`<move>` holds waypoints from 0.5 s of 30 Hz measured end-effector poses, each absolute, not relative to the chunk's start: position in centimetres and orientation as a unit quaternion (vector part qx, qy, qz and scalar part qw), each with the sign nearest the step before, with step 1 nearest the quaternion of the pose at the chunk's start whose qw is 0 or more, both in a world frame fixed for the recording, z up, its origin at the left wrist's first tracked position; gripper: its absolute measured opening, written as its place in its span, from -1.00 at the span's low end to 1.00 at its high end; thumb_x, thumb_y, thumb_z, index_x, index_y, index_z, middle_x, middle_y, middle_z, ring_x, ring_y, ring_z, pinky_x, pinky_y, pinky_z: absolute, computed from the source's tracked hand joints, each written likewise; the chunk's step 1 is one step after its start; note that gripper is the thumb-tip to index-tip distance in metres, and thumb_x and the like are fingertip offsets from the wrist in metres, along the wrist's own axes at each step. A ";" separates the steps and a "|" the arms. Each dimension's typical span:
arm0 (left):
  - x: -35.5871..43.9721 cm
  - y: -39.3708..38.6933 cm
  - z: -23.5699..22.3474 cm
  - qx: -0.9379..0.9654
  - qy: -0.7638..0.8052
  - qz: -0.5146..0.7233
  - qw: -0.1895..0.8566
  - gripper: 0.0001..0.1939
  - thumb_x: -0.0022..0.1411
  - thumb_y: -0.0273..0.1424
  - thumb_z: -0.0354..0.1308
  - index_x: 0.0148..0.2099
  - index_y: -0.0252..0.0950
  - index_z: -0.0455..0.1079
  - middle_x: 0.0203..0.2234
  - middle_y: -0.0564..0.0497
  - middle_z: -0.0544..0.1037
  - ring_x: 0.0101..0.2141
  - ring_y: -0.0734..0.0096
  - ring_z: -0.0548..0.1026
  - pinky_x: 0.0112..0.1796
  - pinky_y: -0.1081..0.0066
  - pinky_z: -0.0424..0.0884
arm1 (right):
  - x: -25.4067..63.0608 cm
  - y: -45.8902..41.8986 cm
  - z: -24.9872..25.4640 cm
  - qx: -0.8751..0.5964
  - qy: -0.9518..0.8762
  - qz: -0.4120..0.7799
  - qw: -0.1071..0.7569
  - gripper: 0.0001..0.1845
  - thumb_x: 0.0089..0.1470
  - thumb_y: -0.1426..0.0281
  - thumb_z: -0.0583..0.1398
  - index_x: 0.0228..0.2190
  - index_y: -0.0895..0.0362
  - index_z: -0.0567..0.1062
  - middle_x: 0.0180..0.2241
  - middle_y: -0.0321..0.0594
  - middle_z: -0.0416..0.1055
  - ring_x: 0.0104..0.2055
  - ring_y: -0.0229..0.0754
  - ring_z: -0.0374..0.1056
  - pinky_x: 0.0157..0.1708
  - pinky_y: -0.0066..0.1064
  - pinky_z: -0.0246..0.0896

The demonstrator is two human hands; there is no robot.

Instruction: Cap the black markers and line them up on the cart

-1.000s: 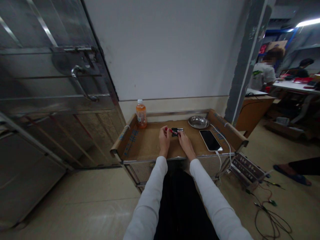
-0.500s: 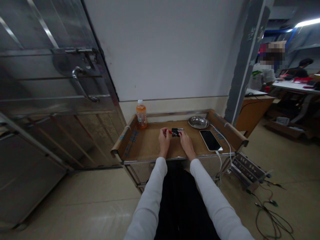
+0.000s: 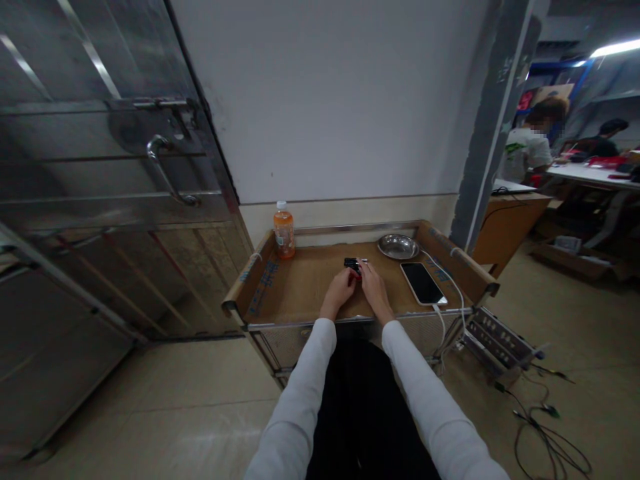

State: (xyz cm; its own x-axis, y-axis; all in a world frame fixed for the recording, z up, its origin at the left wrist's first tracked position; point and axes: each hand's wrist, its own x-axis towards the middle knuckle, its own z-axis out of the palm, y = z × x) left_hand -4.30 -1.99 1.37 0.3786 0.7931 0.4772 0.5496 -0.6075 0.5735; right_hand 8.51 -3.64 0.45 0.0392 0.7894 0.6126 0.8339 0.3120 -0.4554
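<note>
Grip bent and partly bunched at the left hand [image 3: 343, 288], fingertips curled in at a small red item [image 3: 359, 277], visible only as a sliver between the hands; impossible to tell whether pinched firmly or merely touched. Close beside, at the right hand [image 3: 373, 288], fingers slightly bent and reaching over a cluster of short black pieces with a bright silvery end [image 3: 351, 263]; again no telling how tightly closed, with the contact hidden behind the fingers. Red item and black pieces both near the middle of the brown, cardboard-lined counter [image 3: 305, 293], between the raised left and right edges, probably for equal reach from both sides. Hands low over the cardboard, likely for steadiness during such small handling. Standing upright by the far left corner, a clear plastic bottle of orange drink with a white cap [image 3: 285, 233], presumably out of the way of the forearms. Near the far right corner, a shallow, round, shiny metal dish [image 3: 399, 246], contents not discernible. Lying slanted toward the near right corner, screen up, a dark-screened phone with a pale rim [image 3: 423, 283], perhaps placed so because of the white cable [image 3: 437, 308] plugged into the near end and hanging over the near edge.
</note>
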 end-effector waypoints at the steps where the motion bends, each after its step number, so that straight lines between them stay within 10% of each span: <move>1: -4.3 -2.0 1.4 0.824 0.419 0.356 0.137 -0.84 0.15 -0.59 0.02 -0.25 -0.28 0.34 -0.31 -0.04 0.49 -0.25 0.35 0.44 -0.14 0.32 0.36 | 8.5 -3.7 0.5 -0.582 -0.695 -0.024 0.422 -0.58 0.27 0.44 -0.13 0.07 0.19 0.31 -0.02 0.01 0.40 0.01 -0.11 0.33 0.00 -0.29 0.21; 15: -3.7 -2.0 1.4 0.791 0.508 0.325 0.103 -0.84 0.28 -0.51 0.00 -0.14 -0.28 0.36 -0.19 -0.07 0.36 -0.24 0.40 0.44 -0.14 0.39 0.38 | 8.7 -4.0 0.8 -0.623 -0.702 -0.014 0.344 -0.71 0.26 0.45 -0.05 -0.16 0.19 0.44 -0.16 -0.05 0.46 -0.09 -0.14 0.35 -0.08 -0.37 0.20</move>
